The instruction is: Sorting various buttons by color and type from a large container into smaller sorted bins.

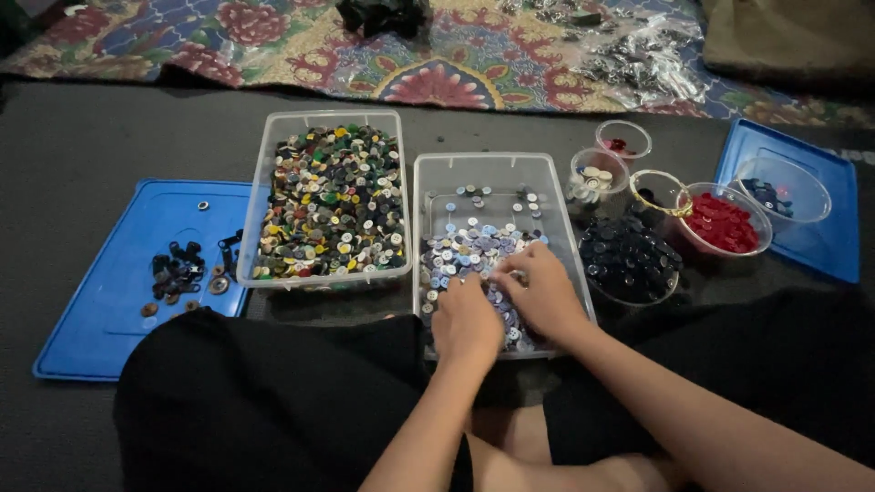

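We are sitting on the dark floor [82, 146] with both hands down in the clear bin [497, 173] straight ahead of us, the one carrying pale blue, lilac and white buttons [474, 241]. Our left hand [467, 321] is lying palm down on the near part of that heap, fingers curled loosely into the buttons; we cannot tell whether it is pinching any one of them. Our right hand [544, 293] is resting just beside it, touching it, fingers bent and spread narrowly over the same buttons, and what it is gripping, if anything, is hidden under the fingers.

Just to the left of this bin a second clear bin [333, 118] is standing, filled with mixed green, yellow, white and dark buttons. Farther left a blue lid [91, 310] is lying flat with a small cluster of dark buttons on it. To the right we are seeing a bowl of black buttons [629, 260], a bowl of red buttons [722, 221], two small clear cups behind them, and another blue lid [820, 251] carrying a clear bowl. A patterned rug [437, 64] is running along the far edge.
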